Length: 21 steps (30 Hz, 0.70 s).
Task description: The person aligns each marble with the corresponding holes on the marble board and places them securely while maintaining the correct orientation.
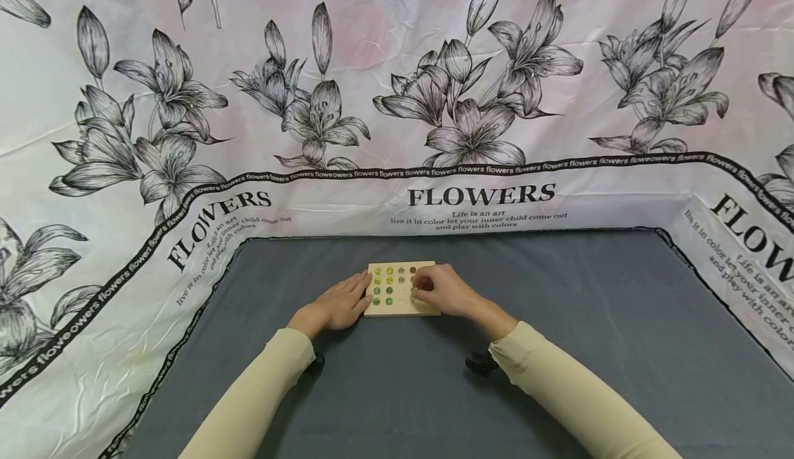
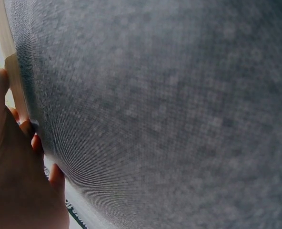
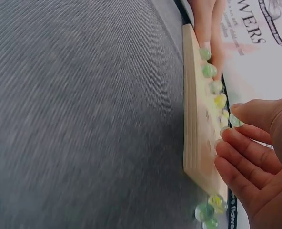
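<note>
A pale wooden board (image 1: 403, 313) with rows of round hollows lies on the table, glass marbles sitting in many of them. Green marbles (image 1: 376, 291) and yellow-green marbles (image 1: 378, 271) fill the left columns; clearer marbles (image 1: 401, 271) sit farther right. My left hand (image 1: 341, 302) rests against the board's left edge, fingers extended along it. Over the right part of the board is my right hand (image 1: 443, 290). Between its thumb and index finger it pinches a pale green marble (image 3: 236, 120), close above the hollows. The other fingers reach down near the board and hide its right columns from the head view.
Several loose marbles (image 3: 204, 212) lie past the board's right end, hidden from the head view. Dark grey cloth (image 1: 397, 390) covers the table. A white sheet (image 1: 347, 204) printed with flowers and lettering rises behind and at both sides.
</note>
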{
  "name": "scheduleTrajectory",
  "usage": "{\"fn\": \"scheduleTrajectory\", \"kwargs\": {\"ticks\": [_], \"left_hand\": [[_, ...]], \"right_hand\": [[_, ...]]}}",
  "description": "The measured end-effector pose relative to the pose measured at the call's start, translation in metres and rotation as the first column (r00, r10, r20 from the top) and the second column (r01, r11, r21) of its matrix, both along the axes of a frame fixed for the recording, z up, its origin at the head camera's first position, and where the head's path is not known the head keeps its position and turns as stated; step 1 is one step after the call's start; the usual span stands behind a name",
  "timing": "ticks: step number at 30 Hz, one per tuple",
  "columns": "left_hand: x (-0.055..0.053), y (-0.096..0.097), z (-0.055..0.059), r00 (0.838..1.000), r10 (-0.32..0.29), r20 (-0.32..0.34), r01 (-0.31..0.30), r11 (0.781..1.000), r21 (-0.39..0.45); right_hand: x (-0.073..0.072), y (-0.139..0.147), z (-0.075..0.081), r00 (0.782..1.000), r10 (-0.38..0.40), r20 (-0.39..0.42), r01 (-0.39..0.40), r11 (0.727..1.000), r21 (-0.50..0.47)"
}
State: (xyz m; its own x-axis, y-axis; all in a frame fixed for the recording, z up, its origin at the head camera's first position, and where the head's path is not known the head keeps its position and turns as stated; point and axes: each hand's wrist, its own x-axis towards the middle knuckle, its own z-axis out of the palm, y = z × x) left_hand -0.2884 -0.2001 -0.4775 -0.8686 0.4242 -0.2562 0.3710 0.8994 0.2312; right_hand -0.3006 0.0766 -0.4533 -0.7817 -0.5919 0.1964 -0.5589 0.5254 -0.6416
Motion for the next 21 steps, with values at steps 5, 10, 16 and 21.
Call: {"fn": "scheduleTrajectory", "kwargs": {"ticks": [5, 10, 16, 21], "left_hand": [[0.001, 0.0, 0.0, 1.0, -0.003, -0.009, 0.003, 1.0, 0.004], [0.003, 0.001, 0.001, 1.0, -0.005, -0.013, 0.006, 1.0, 0.007], [0.002, 0.001, 0.001, 1.0, -0.004, -0.015, 0.004, 1.0, 0.005], [0.001, 0.0, 0.0, 1.0, -0.001, -0.012, 0.001, 1.0, 0.0]], "right_hand": [[-0.004, -0.012, -0.004, 1.0, 0.002, -0.008, -0.002, 1.0, 0.006], [-0.006, -0.02, -0.009, 1.0, -0.01, -0.025, 0.011, 1.0, 0.009], [-0.007, -0.026, -0.012, 0.999, -0.033, -0.016, 0.033, 0.999, 0.0], [-0.006, -0.029, -0.011, 0.999, -0.051, -0.02, 0.051, 0.999, 0.013]]}}
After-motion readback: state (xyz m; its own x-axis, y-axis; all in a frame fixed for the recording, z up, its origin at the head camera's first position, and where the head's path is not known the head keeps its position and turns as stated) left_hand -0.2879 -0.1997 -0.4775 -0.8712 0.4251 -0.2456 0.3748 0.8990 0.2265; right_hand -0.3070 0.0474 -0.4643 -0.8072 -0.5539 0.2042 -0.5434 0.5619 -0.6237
